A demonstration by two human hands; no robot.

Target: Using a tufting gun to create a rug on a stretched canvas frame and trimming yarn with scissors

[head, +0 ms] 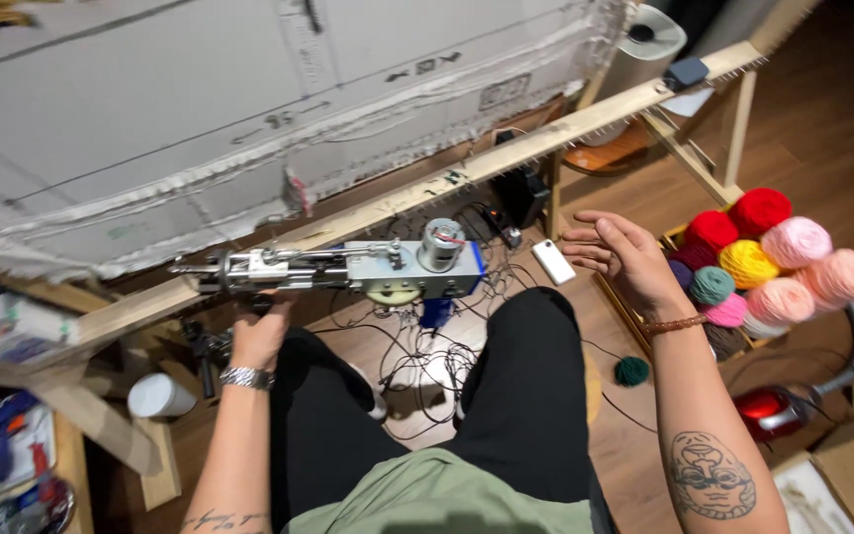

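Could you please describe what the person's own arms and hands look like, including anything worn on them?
Both forearms are bare, with no sleeves. The left hand has a silver metal watch at the wrist and a small line tattoo near the elbow. The right hand has a brown beaded bracelet and a round face-like tattoo.

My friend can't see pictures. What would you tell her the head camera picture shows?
A seated person's left hand holds up a metal tufting gun in front of white cloth stretched on a wooden frame. Their right hand hovers open and empty in the air. On the floor to the right sits a box of colourful yarn balls, with tangled cables between the person's knees.
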